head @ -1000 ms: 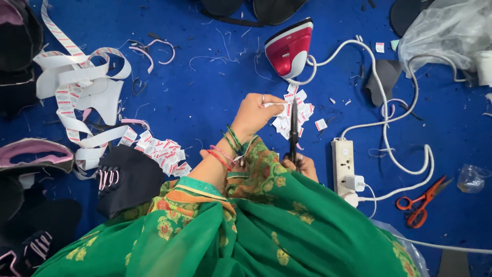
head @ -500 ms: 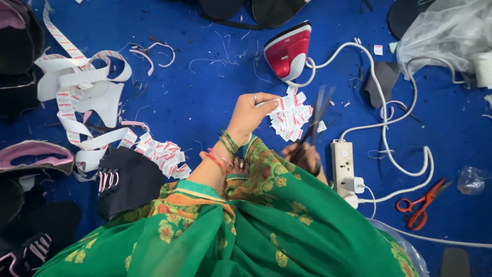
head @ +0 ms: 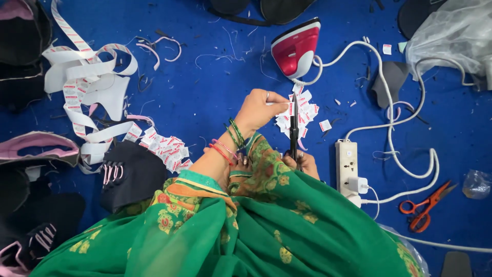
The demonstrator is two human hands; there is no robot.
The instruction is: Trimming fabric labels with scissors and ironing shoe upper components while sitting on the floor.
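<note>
A blue work surface [head: 215,87] fills the view, with open room only above the hands, towards the top middle. A long white label ribbon [head: 82,87] with red print coils at the left edge, trailing to a heap of labels [head: 166,149] near the left forearm. A red and white iron [head: 296,48] stands at top centre, its white cord looping to a white power strip [head: 347,164] on the right. The left hand [head: 259,109] pinches a small white label [head: 287,106], fingertips together. The right hand [head: 306,164], partly hidden, grips dark scissors [head: 293,128], blades closed on that label, above a pile of cut labels [head: 302,110]. Orange scissors [head: 423,208] lie near the right edge
</note>
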